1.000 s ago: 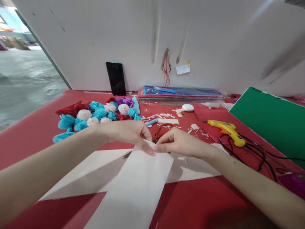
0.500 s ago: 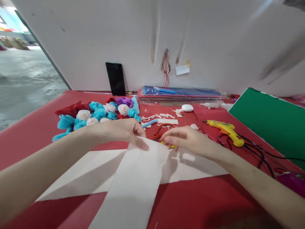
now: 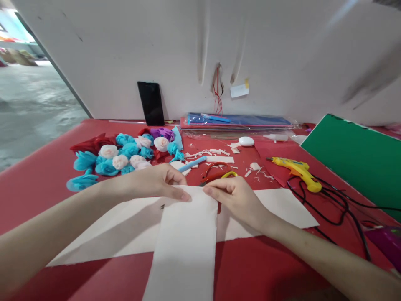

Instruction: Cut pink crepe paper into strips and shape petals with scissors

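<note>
A strip of white card (image 3: 188,242) runs toward me, its far edge raised off the table. My left hand (image 3: 159,184) pinches that edge at the left, thumb on top. At the right corner my right hand (image 3: 236,198) grips the same strip between thumb and fingers. Beneath it a second white strip (image 3: 125,230) lies crosswise on the red table, partly hidden by my arms and the upper strip. Just beyond my hands are scissors (image 3: 216,169) with red and yellow on the handles, and a light blue pen (image 3: 192,164).
Blue, white, red and purple paper flowers (image 3: 128,152) are heaped at the left. A yellow glue gun (image 3: 297,169) with black cords lies at the right, beside a green board (image 3: 354,159). A black phone (image 3: 151,103) leans on the wall. Paper scraps (image 3: 219,159) litter the middle.
My right hand has moved left and closed on the card's far edge. The upper strip has turned straighter toward me, and my left hand has shifted slightly left.
</note>
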`<action>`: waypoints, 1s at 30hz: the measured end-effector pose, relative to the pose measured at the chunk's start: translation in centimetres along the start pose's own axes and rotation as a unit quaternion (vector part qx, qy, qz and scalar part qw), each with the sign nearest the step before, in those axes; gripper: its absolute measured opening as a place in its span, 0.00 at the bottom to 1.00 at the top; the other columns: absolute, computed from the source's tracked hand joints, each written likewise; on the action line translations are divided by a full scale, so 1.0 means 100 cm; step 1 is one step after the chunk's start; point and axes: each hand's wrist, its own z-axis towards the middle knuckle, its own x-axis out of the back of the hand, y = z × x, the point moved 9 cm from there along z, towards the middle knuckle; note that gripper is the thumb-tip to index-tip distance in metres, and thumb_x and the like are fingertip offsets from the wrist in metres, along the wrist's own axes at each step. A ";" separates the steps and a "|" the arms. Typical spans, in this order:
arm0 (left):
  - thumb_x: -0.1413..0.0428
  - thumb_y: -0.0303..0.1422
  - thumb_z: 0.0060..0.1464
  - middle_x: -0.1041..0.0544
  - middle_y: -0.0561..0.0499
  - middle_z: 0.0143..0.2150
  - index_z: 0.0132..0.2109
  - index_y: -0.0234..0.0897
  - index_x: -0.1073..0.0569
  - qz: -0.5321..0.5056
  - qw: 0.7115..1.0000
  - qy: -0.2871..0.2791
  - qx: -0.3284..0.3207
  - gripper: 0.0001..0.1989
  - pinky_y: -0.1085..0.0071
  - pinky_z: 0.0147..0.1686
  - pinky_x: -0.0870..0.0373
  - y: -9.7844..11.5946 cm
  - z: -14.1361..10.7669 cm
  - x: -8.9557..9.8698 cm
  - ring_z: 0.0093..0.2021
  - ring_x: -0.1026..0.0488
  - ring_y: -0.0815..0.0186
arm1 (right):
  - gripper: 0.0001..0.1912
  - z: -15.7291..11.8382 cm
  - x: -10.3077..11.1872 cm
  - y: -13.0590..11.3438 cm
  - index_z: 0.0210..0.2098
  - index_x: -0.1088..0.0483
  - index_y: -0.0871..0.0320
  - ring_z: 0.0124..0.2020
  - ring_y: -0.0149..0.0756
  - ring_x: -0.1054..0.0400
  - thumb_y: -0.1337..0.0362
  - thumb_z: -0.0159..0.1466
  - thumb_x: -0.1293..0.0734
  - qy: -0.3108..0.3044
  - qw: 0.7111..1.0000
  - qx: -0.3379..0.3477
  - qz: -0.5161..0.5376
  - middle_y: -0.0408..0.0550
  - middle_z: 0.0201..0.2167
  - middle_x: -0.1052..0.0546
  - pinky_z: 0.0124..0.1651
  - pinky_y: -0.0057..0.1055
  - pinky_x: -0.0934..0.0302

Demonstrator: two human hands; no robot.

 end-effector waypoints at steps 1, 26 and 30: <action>0.38 0.44 0.42 0.32 0.58 0.18 0.25 0.37 0.25 -0.005 1.000 0.001 0.000 0.13 0.78 0.21 0.42 -0.001 0.001 -0.001 0.22 0.35 0.71 | 0.13 0.000 0.003 0.000 0.27 0.25 0.59 0.22 0.27 0.37 0.56 0.59 0.34 0.017 1.000 -0.001 0.001 0.41 0.21 0.28 0.27 0.24 0.41; 0.44 0.38 0.51 0.20 0.48 0.34 0.32 0.35 0.22 0.013 0.986 0.056 -0.155 0.11 0.72 0.36 0.33 0.017 0.006 -0.010 0.36 0.25 0.61 | 0.10 0.004 0.002 0.011 0.28 0.30 0.59 0.21 0.27 0.42 0.57 0.57 0.32 0.094 0.995 0.016 -0.003 0.41 0.21 0.32 0.23 0.25 0.48; 0.43 0.38 0.52 0.20 0.50 0.33 0.32 0.37 0.21 0.043 0.986 0.007 -0.160 0.10 0.74 0.35 0.33 0.019 -0.001 -0.007 0.35 0.25 0.63 | 0.12 0.003 0.003 0.014 0.28 0.30 0.59 0.16 0.25 0.46 0.56 0.59 0.34 0.103 0.995 0.013 0.002 0.39 0.17 0.34 0.18 0.24 0.51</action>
